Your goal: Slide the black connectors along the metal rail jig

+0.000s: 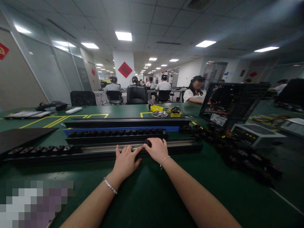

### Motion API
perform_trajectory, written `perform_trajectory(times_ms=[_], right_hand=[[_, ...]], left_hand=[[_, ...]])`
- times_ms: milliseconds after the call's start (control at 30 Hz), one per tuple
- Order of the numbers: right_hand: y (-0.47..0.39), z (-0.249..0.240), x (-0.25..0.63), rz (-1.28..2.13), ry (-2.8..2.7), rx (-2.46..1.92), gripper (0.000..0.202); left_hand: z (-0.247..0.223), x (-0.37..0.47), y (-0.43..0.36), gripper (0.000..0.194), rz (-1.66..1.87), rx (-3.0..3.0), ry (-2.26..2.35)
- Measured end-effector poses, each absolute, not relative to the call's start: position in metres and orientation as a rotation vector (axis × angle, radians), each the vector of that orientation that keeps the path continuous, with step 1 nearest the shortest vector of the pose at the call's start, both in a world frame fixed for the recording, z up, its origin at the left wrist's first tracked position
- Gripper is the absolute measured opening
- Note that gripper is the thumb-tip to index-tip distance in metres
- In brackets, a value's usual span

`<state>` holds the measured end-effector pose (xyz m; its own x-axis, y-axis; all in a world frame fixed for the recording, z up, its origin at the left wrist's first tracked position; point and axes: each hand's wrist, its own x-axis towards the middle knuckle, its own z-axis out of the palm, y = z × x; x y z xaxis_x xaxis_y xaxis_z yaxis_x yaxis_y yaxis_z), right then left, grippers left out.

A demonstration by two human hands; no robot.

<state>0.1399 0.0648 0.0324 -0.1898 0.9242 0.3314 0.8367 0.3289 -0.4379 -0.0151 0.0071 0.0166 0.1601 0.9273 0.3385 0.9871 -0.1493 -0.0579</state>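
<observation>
A long black rail with a pale metal channel (99, 148) lies across the green table, several small black parts (47, 150) lined up in its left end. My left hand (126, 160) rests on the rail's front edge, fingers spread, its index fingertip close to a small black part (147, 143). My right hand (157, 150) has its fingers closed on that part over the channel. Behind it stands another row of black parts (121, 131) in a second rail, with a blue strip (174, 129) and a further black rail (125, 122) beyond.
Many loose black parts (244, 156) lie at the right, near a metal box (257, 134) and an open computer case (230, 103). A round metal dish (159, 114) and yellow trays (156, 108) stand farther back. A person (195, 91) sits across the table.
</observation>
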Motion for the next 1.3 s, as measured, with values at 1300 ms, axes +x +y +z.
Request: perform_trajectory(times_ms=[1300], right_hand=[[0.058, 0.023, 0.141, -0.008, -1.881, -1.578, 0.025]], left_hand=[[0.005, -0.018, 0.009, 0.055, -0.433, -2.136, -1.822]])
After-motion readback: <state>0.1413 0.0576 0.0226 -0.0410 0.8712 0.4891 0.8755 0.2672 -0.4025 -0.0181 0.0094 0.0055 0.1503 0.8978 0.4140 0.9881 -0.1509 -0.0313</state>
